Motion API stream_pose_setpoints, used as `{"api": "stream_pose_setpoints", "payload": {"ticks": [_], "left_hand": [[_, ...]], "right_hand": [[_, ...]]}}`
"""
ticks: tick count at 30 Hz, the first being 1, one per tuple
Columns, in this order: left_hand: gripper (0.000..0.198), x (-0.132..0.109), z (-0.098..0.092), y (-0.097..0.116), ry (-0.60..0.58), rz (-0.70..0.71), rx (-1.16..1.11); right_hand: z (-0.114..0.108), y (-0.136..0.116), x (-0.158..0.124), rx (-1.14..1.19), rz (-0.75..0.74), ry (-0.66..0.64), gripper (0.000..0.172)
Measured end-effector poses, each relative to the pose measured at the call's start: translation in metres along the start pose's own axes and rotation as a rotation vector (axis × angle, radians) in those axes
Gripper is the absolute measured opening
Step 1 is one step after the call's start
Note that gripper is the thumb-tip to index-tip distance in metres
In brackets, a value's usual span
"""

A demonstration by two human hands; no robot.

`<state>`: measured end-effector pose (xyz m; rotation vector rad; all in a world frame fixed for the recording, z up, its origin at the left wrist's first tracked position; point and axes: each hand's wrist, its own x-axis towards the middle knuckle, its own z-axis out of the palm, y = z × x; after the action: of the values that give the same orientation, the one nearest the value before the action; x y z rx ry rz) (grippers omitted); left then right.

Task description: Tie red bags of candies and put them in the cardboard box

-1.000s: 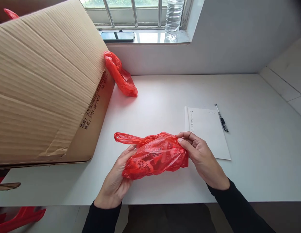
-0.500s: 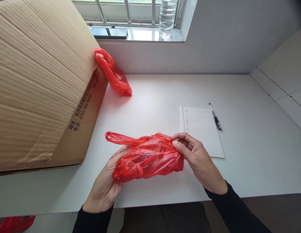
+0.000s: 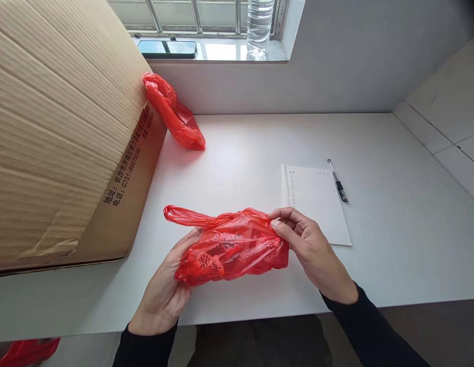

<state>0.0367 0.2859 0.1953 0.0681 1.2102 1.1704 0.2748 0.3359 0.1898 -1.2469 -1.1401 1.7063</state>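
A thin red plastic bag (image 3: pixel 237 247), filled and lying lengthwise, is held up between my two hands above the front of the table. Dark printed characters show on it, and a looped handle sticks out at its upper left. My left hand (image 3: pixel 166 285) cups the bag's left end, its fingers partly hidden behind the plastic. With thumb and fingertips, my right hand (image 3: pixel 308 250) pinches the upper right end. What the bag contains cannot be made out through the plastic.
A big cardboard box (image 3: pixel 64 142) takes up the left side. Behind it lies another red bag (image 3: pixel 176 114). Right of centre are a sheet of paper (image 3: pixel 317 199) and a pen (image 3: pixel 338 182). On the windowsill are a phone (image 3: pixel 167 49) and a water bottle (image 3: pixel 259 25).
The whole view has shifted slightly, so the background sits a little higher and further left. Both hands keep the same hold on the bag.
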Motion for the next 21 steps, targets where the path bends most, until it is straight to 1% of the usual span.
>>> {"api": "stream_pose_setpoints", "payload": {"ticks": [7,10,14,21], "left_hand": [[0.027,-0.0009,0.0039,0.0019,0.055,-0.005,0.003],[0.028,-0.0009,0.0037,0.0020,0.054,0.000,0.005],[0.030,0.0002,0.0025,0.0019,0.020,0.003,0.008],[0.031,0.0007,0.0048,0.0017,0.072,0.001,0.000]], "right_hand": [[-0.0001,0.0019,0.0020,0.000,0.006,-0.002,0.014],[-0.0002,0.0011,0.0017,-0.004,0.003,-0.004,0.014],[0.0004,0.0000,0.0012,-0.007,0.016,-0.004,0.015],[0.0021,0.0020,0.0038,-0.003,0.025,-0.002,0.016]]}}
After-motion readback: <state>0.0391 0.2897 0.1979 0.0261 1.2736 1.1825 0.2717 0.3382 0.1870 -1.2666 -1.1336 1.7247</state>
